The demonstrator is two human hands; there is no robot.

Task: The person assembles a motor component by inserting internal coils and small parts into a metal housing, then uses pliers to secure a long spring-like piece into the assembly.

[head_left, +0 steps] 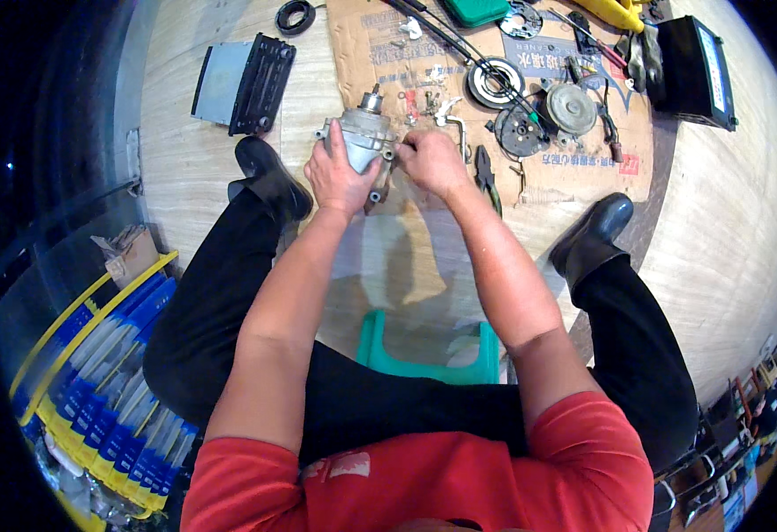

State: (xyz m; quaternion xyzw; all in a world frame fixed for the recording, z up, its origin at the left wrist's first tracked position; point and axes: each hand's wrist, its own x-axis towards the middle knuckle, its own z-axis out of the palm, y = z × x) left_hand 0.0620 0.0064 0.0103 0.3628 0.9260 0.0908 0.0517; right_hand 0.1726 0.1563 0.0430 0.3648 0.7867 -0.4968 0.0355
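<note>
Silver housing [364,135], shaft [372,99] foremost, axis pointing away

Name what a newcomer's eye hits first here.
Probably the rounded silver metal housing, upper centre, held in the left grip, the right grip at its right side. Then the red cloth shirt along the bottom edge and the green plastic stool between the black-trousered legs.

We see our red short-sleeved T-shirt [477,483] at six o'clock, a pale print [350,465] on its chest, and plain black trousers [215,310]. Our dark, glossy boots have rounded toes, left boot [273,182] at ten o'clock, right boot [594,238] near three; our left hand [341,177] and right hand [434,163] are bare
</note>
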